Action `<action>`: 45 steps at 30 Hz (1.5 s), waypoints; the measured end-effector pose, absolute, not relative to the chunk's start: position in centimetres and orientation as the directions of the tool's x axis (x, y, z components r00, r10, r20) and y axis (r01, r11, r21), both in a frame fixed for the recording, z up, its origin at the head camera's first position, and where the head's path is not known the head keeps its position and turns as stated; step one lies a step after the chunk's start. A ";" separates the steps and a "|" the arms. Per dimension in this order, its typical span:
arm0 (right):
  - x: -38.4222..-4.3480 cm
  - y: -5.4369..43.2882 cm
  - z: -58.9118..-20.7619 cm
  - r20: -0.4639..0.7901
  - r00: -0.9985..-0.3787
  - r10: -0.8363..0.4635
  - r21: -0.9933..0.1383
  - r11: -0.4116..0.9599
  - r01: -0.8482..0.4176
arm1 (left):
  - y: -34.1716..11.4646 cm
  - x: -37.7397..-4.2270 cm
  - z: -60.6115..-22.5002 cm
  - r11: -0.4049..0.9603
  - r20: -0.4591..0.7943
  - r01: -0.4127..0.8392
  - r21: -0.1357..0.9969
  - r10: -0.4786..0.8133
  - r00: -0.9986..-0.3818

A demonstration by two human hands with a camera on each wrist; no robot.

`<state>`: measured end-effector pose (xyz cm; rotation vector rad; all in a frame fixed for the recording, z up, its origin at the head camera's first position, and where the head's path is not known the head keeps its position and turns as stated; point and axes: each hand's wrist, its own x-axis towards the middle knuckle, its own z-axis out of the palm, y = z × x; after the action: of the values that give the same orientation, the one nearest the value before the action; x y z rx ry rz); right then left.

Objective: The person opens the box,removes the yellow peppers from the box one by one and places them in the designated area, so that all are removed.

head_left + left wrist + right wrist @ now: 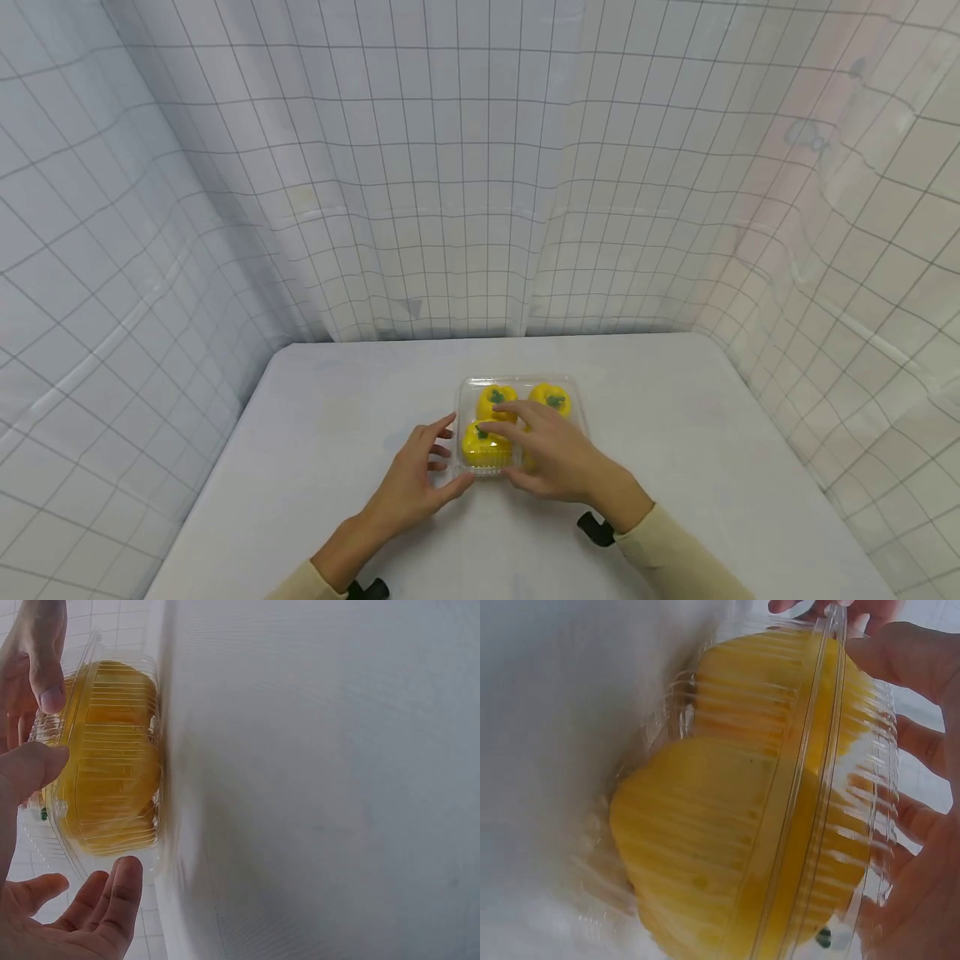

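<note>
A clear plastic clamshell box with a ridged wall sits on the table, its lid down over several yellow bell peppers with green stems. At the box's left side is my left hand, fingers spread and loosely bent; in the left wrist view its thumb reaches the front rim. My right hand lies across the right part of the lid, fingers extended over the top and thumb at the front edge. That hand hides much of the front right pepper. In the right wrist view, yellow peppers show through the clear wall.
The box stands on a white table with rounded far corners. White curtains with a dark grid pattern enclose the table at the back and both sides. A black wrist mount shows under the right forearm.
</note>
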<state>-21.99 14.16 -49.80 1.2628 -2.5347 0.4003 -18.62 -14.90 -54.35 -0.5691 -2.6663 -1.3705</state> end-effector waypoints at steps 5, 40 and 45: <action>-22.1 13.4 -50.0 0.354 -0.577 -0.736 -0.111 0.579 -0.807 | -15.2 -18.8 -54.3 0.494 0.147 0.272 0.826 0.277 -0.950; -22.1 9.9 -50.9 0.454 -0.421 -0.785 0.085 0.509 -0.857 | -16.1 -19.3 -54.1 0.157 -0.122 -0.074 0.985 0.324 -0.938; -22.0 10.1 -51.0 0.461 -0.426 -0.779 0.075 0.512 -0.856 | -16.1 -19.2 -53.9 0.161 -0.133 -0.084 0.983 0.325 -0.936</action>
<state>-21.98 10.13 -50.96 1.3423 -2.3173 0.2356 -19.21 -16.07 -53.92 -0.2832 -2.6125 -2.2529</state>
